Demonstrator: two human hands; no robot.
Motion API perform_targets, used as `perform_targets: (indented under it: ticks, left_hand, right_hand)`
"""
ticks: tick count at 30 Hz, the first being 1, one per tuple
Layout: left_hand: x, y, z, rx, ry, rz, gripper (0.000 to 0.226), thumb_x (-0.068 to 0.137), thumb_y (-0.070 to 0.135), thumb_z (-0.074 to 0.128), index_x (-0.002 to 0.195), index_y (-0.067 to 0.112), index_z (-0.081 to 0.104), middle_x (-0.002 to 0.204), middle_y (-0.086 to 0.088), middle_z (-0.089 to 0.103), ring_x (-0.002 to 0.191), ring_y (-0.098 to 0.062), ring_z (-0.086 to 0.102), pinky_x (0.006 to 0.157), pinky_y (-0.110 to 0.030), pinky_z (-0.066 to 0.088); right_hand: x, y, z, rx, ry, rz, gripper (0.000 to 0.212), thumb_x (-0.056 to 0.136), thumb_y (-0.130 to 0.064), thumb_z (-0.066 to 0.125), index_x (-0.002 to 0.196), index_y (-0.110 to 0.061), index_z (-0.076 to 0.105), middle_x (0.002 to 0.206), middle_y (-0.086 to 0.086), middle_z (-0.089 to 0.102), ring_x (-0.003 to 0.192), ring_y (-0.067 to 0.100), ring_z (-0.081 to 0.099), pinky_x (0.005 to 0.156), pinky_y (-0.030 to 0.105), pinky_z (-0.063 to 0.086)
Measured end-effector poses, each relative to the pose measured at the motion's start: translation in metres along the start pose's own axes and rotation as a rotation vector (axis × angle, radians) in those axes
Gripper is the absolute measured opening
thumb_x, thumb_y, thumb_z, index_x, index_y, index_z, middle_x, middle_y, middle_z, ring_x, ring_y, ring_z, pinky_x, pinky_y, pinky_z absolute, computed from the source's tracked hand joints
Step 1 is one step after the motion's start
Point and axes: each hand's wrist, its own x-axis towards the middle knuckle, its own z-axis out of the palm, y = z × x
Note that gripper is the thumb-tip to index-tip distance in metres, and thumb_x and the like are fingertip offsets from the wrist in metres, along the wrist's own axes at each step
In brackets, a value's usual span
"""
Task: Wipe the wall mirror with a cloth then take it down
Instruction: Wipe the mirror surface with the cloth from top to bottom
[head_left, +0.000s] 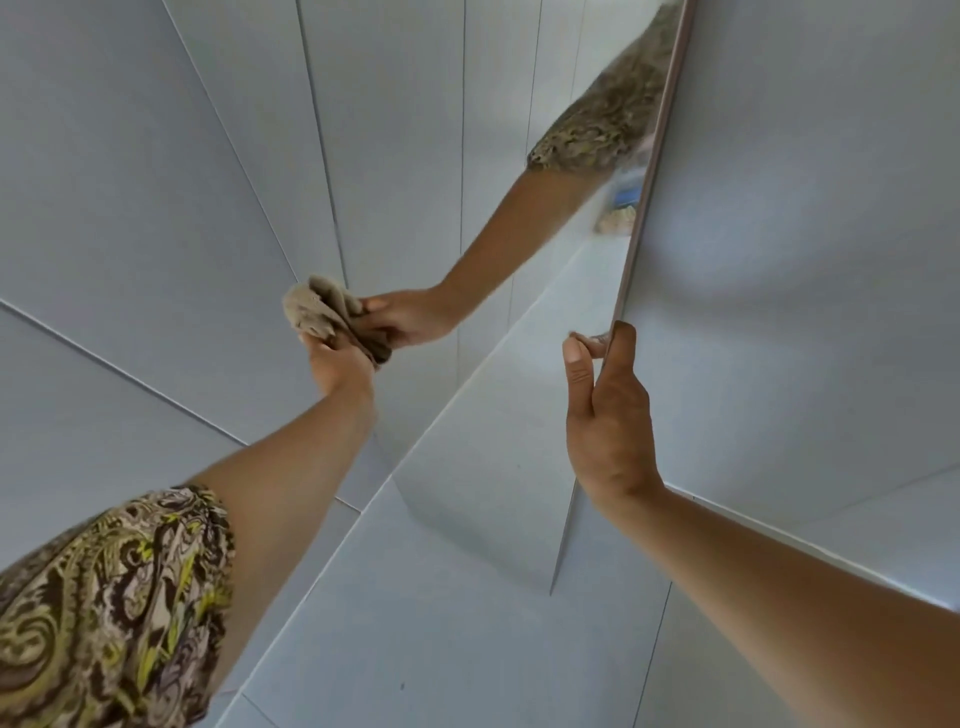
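Observation:
A tall frameless mirror (488, 457) hangs against the pale tiled wall, seen at a steep angle. My left hand (340, 366) is closed on a crumpled beige cloth (317, 312) and presses it against the mirror's left edge. The glass reflects that hand, the cloth and my patterned sleeve. My right hand (605, 415) grips the mirror's right edge, thumb on the glass face and fingers curled behind the rim.
Pale grey wall tiles (130, 208) surround the mirror on all sides, with another tiled surface (805, 260) to the right. A small blue and tan object (623, 205) shows only as a reflection near the mirror's right rim.

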Motion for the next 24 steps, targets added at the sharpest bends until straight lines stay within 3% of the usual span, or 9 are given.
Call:
perform_targets:
  ticks: [3, 5, 7, 11, 14, 16, 19, 21, 24]
  left_hand:
    - [-0.044, -0.021, 0.003, 0.040, -0.053, 0.076, 0.039, 0.108, 0.020, 0.035, 0.145, 0.011, 0.043, 0.127, -0.006, 0.061, 0.104, -0.015, 0.057, 0.084, -0.019, 0.045]
    - [-0.084, -0.042, 0.007, 0.026, -0.131, 0.136, 0.036, 0.106, 0.011, 0.038, 0.141, 0.004, 0.045, 0.112, -0.013, 0.062, 0.095, -0.018, 0.053, 0.075, -0.016, 0.044]
    - [-0.134, -0.062, 0.012, -0.097, -0.274, 0.088, 0.028, 0.107, 0.006, 0.034, 0.130, 0.004, 0.049, 0.097, -0.014, 0.054, 0.087, -0.023, 0.047, 0.071, -0.027, 0.043]
    - [-0.216, -0.100, 0.010, -0.056, -0.492, 0.088, 0.040, 0.106, 0.048, 0.030, 0.140, 0.037, 0.046, 0.130, -0.013, 0.062, 0.124, -0.023, 0.059, 0.108, -0.038, 0.045]
    - [-0.217, -0.115, 0.013, 0.098, -0.391, 0.417, 0.055, 0.093, 0.072, 0.029, 0.146, 0.056, 0.028, 0.145, 0.005, 0.054, 0.135, -0.010, 0.050, 0.115, -0.037, 0.036]
    - [-0.191, -0.116, 0.014, 0.080, -0.326, 0.417, 0.057, 0.104, 0.048, 0.032, 0.156, 0.039, 0.010, 0.160, -0.001, 0.032, 0.145, -0.017, 0.035, 0.119, -0.037, 0.030]
    - [-0.116, -0.122, 0.013, 0.046, -0.267, 0.241, 0.049, 0.107, 0.015, 0.033, 0.155, 0.014, 0.022, 0.151, -0.027, 0.037, 0.137, -0.043, 0.040, 0.112, -0.054, 0.036]
    - [-0.066, -0.120, 0.005, 0.121, -0.156, 0.204, 0.047, 0.105, 0.013, 0.036, 0.151, 0.012, 0.032, 0.140, -0.023, 0.054, 0.124, -0.043, 0.054, 0.106, -0.046, 0.044]
    - [-0.007, -0.122, -0.005, 0.124, -0.050, 0.193, 0.043, 0.105, 0.021, 0.040, 0.148, 0.018, 0.040, 0.128, -0.017, 0.063, 0.114, -0.038, 0.062, 0.096, -0.044, 0.049]
  right_hand:
    - [0.000, 0.002, 0.000, 0.003, -0.012, 0.010, 0.030, 0.100, -0.038, 0.037, 0.114, -0.011, 0.042, 0.105, -0.015, 0.054, 0.105, 0.021, 0.061, 0.083, 0.025, 0.042]
    - [-0.001, 0.003, 0.000, 0.003, -0.015, 0.007, 0.032, 0.100, -0.037, 0.038, 0.115, -0.009, 0.042, 0.106, -0.015, 0.055, 0.105, 0.022, 0.062, 0.082, 0.023, 0.041]
    - [-0.003, 0.005, 0.000, -0.001, -0.029, 0.006, 0.031, 0.100, -0.036, 0.039, 0.115, -0.009, 0.042, 0.105, -0.015, 0.056, 0.104, 0.023, 0.063, 0.080, 0.022, 0.042]
    - [-0.012, 0.014, 0.003, 0.009, -0.072, 0.030, 0.015, 0.100, -0.036, 0.037, 0.108, -0.024, 0.038, 0.107, -0.010, 0.059, 0.101, 0.022, 0.065, 0.084, 0.031, 0.051]
    - [-0.019, 0.029, 0.006, 0.004, -0.076, 0.010, 0.008, 0.101, -0.035, 0.035, 0.104, -0.027, 0.035, 0.105, -0.004, 0.061, 0.098, 0.022, 0.064, 0.087, 0.043, 0.054]
    - [-0.021, 0.040, 0.010, 0.012, -0.073, -0.023, 0.012, 0.102, -0.033, 0.035, 0.106, -0.022, 0.037, 0.099, 0.001, 0.063, 0.090, 0.024, 0.064, 0.079, 0.045, 0.054]
    - [-0.018, 0.053, 0.017, 0.042, -0.048, -0.095, 0.017, 0.102, -0.032, 0.035, 0.110, -0.018, 0.039, 0.096, -0.001, 0.063, 0.083, 0.018, 0.060, 0.071, 0.032, 0.049]
    - [-0.017, 0.062, 0.024, 0.084, -0.013, -0.144, 0.023, 0.102, -0.033, 0.035, 0.115, -0.014, 0.041, 0.097, -0.005, 0.062, 0.080, 0.011, 0.057, 0.071, 0.023, 0.045]
    - [-0.014, 0.075, 0.038, 0.162, 0.033, -0.207, 0.035, 0.100, -0.040, 0.033, 0.114, -0.009, 0.041, 0.085, -0.014, 0.055, 0.070, 0.002, 0.050, 0.066, 0.027, 0.048]
